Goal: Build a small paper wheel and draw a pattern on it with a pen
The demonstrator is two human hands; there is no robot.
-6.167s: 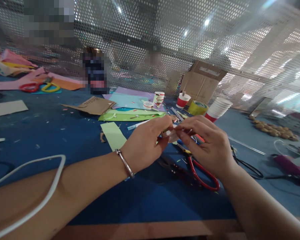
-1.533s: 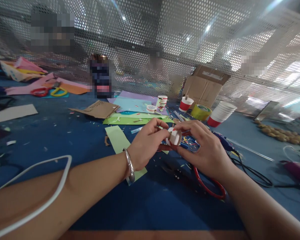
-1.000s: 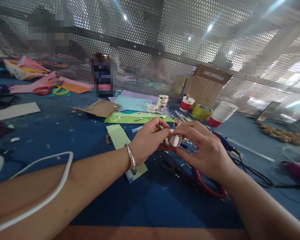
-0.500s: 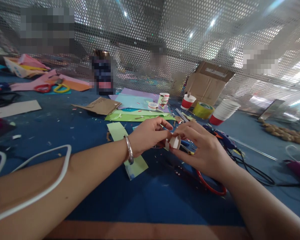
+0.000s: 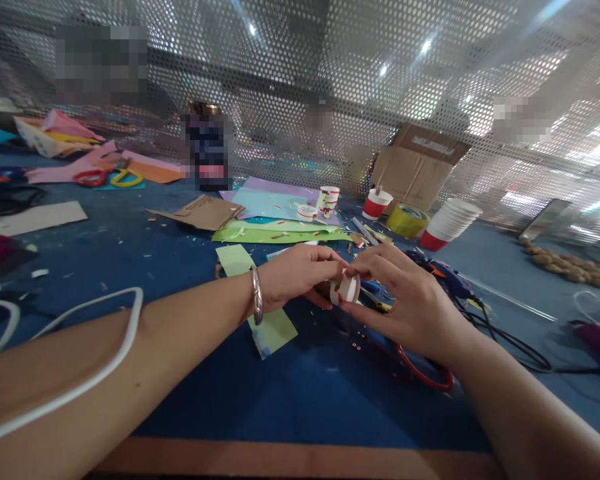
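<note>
Between my hands is a small white round paper piece (image 5: 349, 288), which looks like part of a cut paper cup. My left hand (image 5: 303, 272), with a silver bracelet at the wrist, pinches its left side. From the right, my right hand (image 5: 405, 293) grips the rim between thumb and fingers. A pale green paper strip (image 5: 277, 333) lies under the left wrist. Scissors with a red handle (image 5: 425, 377) lie below the right hand, their other parts mostly hidden. Beyond the right hand rests a dark blue glue gun (image 5: 450, 279) with a black cable.
Behind the hands lie coloured paper sheets (image 5: 275, 200), brown cardboard (image 5: 205, 212) and small cup pieces (image 5: 329, 200). A red-and-white cup (image 5: 377, 203), yellow tape (image 5: 407, 221) and stacked cups (image 5: 450, 223) stand at back right. A white cable (image 5: 125, 347) crosses my left forearm.
My left fingers have closed in on the white paper piece, with the upper fingers lower than before. The piece has turned slightly between my hands. My right hand has barely moved.
</note>
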